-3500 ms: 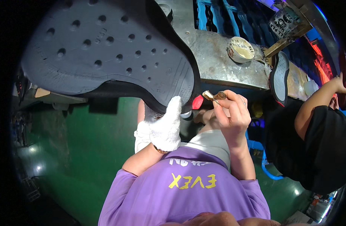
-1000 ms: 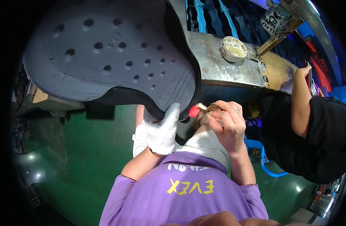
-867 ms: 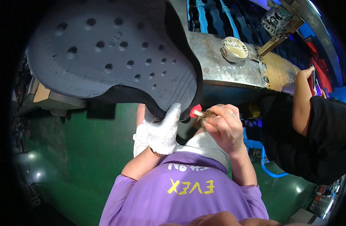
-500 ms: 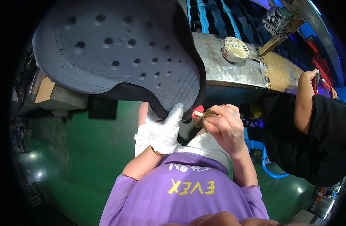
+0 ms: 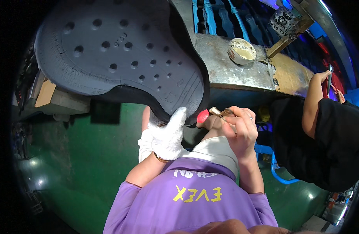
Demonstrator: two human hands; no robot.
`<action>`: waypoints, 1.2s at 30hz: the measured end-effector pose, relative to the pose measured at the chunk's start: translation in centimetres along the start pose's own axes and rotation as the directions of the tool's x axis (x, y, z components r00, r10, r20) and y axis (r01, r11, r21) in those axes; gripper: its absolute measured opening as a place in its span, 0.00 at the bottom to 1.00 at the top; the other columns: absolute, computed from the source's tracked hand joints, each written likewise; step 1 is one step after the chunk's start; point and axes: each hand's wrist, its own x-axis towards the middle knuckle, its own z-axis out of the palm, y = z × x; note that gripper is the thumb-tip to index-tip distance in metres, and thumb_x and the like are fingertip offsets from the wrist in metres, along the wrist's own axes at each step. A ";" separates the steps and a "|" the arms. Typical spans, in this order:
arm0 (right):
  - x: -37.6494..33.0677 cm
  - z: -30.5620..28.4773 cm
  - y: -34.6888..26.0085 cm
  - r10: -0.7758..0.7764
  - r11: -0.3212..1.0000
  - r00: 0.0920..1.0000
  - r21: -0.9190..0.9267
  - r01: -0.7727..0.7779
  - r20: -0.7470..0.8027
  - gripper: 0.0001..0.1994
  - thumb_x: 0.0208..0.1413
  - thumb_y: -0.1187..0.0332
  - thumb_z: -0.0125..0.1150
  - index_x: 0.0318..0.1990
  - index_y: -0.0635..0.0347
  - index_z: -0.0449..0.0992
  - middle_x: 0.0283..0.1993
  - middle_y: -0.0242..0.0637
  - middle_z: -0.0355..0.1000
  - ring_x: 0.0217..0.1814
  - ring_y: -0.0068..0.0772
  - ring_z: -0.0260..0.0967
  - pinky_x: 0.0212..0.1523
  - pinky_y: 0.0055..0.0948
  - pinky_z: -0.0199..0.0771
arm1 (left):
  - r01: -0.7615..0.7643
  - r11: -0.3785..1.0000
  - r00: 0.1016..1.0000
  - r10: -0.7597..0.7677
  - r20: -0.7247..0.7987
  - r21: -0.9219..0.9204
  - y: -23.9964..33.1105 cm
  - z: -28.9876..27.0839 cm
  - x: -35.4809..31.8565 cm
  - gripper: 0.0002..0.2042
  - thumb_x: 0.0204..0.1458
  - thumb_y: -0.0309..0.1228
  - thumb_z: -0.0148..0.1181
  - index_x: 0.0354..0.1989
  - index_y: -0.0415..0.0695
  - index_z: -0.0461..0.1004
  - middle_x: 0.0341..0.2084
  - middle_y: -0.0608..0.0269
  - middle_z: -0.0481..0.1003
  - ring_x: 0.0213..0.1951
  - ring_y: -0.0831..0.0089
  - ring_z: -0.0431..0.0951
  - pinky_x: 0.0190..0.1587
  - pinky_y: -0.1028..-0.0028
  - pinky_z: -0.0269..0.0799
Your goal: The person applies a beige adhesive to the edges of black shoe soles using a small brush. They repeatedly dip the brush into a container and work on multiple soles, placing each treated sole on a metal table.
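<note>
A large dark grey saddle-shaped piece (image 5: 121,54), with several round dimples in its face and a black rim, fills the upper left. My left hand (image 5: 167,134), in a white knit glove, is closed on its narrow end, the thumb lying on the grey face. Beside that end is a small red patch (image 5: 203,116); whether it is joined to the piece I cannot tell. My bare right hand (image 5: 242,124) pinches a small brush (image 5: 215,111) with a pale tip. The tip is just right of the red patch, seemingly apart from it.
A bowl (image 5: 242,51) of cream-coloured stuff stands on the metal ledge (image 5: 222,74). Blue bars (image 5: 226,23) rise behind it. On the right, a co-worker in black (image 5: 320,144) holds a tool. A blue tubular frame (image 5: 279,167) is near my right arm.
My right hand has drawn the brush slightly right, away from the red patch, and tilted it. The grey piece has shifted slightly left, with my left hand still on it.
</note>
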 end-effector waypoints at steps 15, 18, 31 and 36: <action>0.0 0.2 -1.3 -0.084 0.972 0.996 0.222 0.072 0.041 0.14 0.41 0.76 0.74 0.36 0.54 0.76 0.45 0.36 0.76 0.38 0.39 0.72 0.50 0.41 0.66 | 0.018 0.998 1.000 -0.016 0.025 -0.064 -0.2 -0.4 0.4 0.20 0.53 0.21 0.69 0.55 0.38 0.73 0.44 0.64 0.79 0.44 0.75 0.79 0.47 0.74 0.75; 0.0 0.1 -1.3 -0.116 0.980 0.991 0.167 0.104 0.064 0.15 0.42 0.75 0.75 0.38 0.55 0.76 0.45 0.38 0.76 0.40 0.40 0.73 0.51 0.40 0.66 | 0.002 0.995 1.000 0.001 0.028 -0.104 0.1 -0.2 0.6 0.20 0.53 0.21 0.69 0.55 0.39 0.74 0.45 0.64 0.79 0.45 0.75 0.78 0.48 0.74 0.74; -0.8 -0.4 -0.6 0.058 0.998 0.995 0.016 -0.057 -0.085 0.11 0.41 0.76 0.73 0.33 0.60 0.77 0.43 0.42 0.77 0.38 0.44 0.74 0.49 0.43 0.72 | 0.044 0.999 0.999 -0.044 0.025 -0.016 0.0 -0.6 -0.2 0.21 0.52 0.20 0.69 0.56 0.38 0.73 0.46 0.63 0.79 0.45 0.75 0.78 0.48 0.75 0.75; -0.5 -0.4 -0.8 -0.066 0.992 0.997 0.101 0.069 -0.037 0.12 0.43 0.75 0.73 0.36 0.58 0.77 0.44 0.41 0.77 0.38 0.41 0.74 0.51 0.42 0.70 | -0.014 0.999 1.000 0.014 0.015 -0.032 0.8 0.1 -0.4 0.18 0.52 0.19 0.68 0.52 0.37 0.75 0.44 0.62 0.81 0.43 0.74 0.80 0.47 0.74 0.75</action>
